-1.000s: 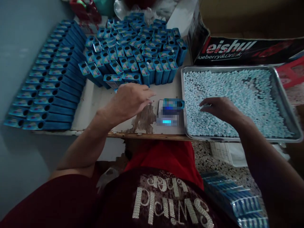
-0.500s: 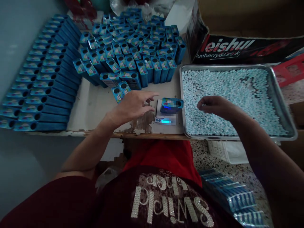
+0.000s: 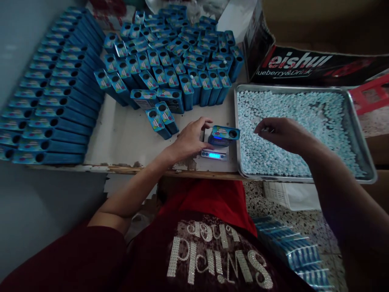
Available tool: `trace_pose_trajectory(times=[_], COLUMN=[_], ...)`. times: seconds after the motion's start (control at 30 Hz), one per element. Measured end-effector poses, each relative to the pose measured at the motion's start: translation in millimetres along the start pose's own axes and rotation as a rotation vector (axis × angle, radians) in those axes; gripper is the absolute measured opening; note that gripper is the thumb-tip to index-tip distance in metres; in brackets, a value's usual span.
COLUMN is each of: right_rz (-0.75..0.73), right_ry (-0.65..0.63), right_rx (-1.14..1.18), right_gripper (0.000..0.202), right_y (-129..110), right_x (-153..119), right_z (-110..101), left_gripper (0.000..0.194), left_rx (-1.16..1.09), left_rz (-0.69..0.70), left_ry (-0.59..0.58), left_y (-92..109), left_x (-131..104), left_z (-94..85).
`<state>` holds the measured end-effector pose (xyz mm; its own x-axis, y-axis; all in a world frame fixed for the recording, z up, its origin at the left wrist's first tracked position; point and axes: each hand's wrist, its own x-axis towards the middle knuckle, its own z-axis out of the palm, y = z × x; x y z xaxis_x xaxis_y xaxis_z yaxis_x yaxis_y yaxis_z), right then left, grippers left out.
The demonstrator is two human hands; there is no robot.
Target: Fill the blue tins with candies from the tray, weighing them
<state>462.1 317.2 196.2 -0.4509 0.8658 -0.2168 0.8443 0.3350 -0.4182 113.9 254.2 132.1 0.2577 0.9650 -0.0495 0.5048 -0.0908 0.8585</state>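
Observation:
A blue box point(image 3: 225, 133) with a round hole in its top stands on a small digital scale point(image 3: 206, 154) with a lit display. My left hand point(image 3: 191, 140) reaches in from the left with thumb and fingers apart, at the box's left end; I cannot tell whether it touches the box. Over the left part of a metal tray point(image 3: 238, 134) full of small pale blue and white pellets point(image 3: 291, 158), my right hand point(image 3: 281, 132) is closed, fingers curled, with a few white pellets showing in its grip. Two more blue boxes point(image 3: 162, 118) lean together left of the scale.
Many blue boxes point(image 3: 182, 52) crowd the back of the table point(image 3: 112, 134). Tight rows of similar boxes point(image 3: 51, 97) line the left side. A black carton point(image 3: 304, 67) stands behind the tray, with a red plastic piece point(image 3: 370, 93) at right. Wrapped blue packs point(image 3: 291, 247) lie below.
My left hand has moved right, closer to the box on the scale. My right hand stays over the tray, its fingers more curled. The camera view has shifted slightly.

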Motion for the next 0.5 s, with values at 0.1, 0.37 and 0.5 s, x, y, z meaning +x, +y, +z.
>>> trace_pose_trajectory(times=[0.1,0.37,0.5], right_rz=[-0.004,-0.027,-0.053], right_ry=[0.0,0.064,0.096], right_rx=[0.028,0.038,0.043], right_gripper=[0.023,0.028,0.032], right_y=[5.8,5.2,5.0], right_x=[-3.1,-10.7,-9.4], right_z=[5.0,16.3,23.5], left_gripper=[0.086,0.08,0.076], left_rx=[-0.01,0.003,0.012], left_rz=[0.014,0.062,0.063], left_ry=[0.012,0.042,0.059], left_y=[-0.7,-0.6,-3.3], left_x=[-0.3,4.6,4.1], left_z=[2.3,13.2,17.4])
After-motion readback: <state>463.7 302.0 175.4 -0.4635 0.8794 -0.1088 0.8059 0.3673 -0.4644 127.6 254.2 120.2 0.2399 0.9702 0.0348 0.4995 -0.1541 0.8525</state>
